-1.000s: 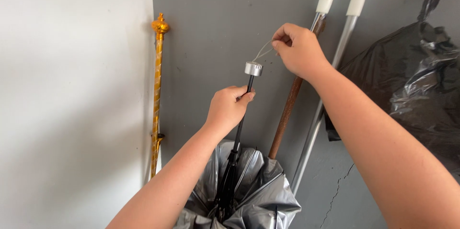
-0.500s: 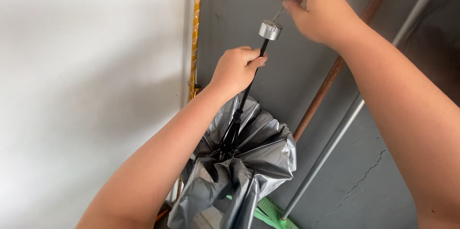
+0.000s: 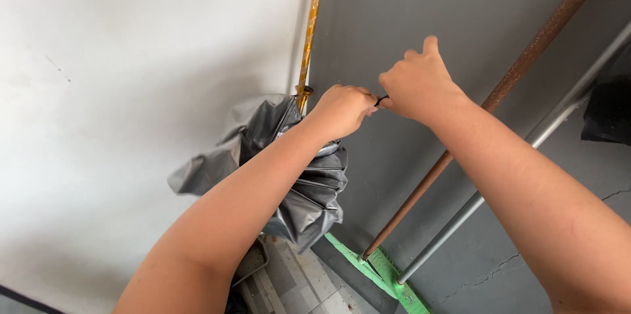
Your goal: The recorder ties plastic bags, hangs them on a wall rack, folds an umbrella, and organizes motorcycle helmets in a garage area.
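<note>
A folded silver-grey umbrella [image 3: 299,182] hangs in front of a grey wall, its canopy bunched below my left forearm. My left hand [image 3: 342,109] is closed around the umbrella's black shaft near the top. My right hand [image 3: 415,84] is closed right beside it, pinching the shaft's end; only a short black piece shows between the two fists. The metal cap and loop of the handle are hidden inside my hands.
A golden ornate pole [image 3: 309,31] stands in the corner between the white wall and the grey wall. A rusty brown pole [image 3: 473,117] and a grey metal pole [image 3: 499,176] lean on the grey wall, ending at a green broom head [image 3: 381,271]. A black plastic bag [image 3: 608,113] hangs at right.
The view has tilted down and shifted. My right hand dropped from the string above the cap to meet my left hand on the shaft; the silver cap is no longer visible.
</note>
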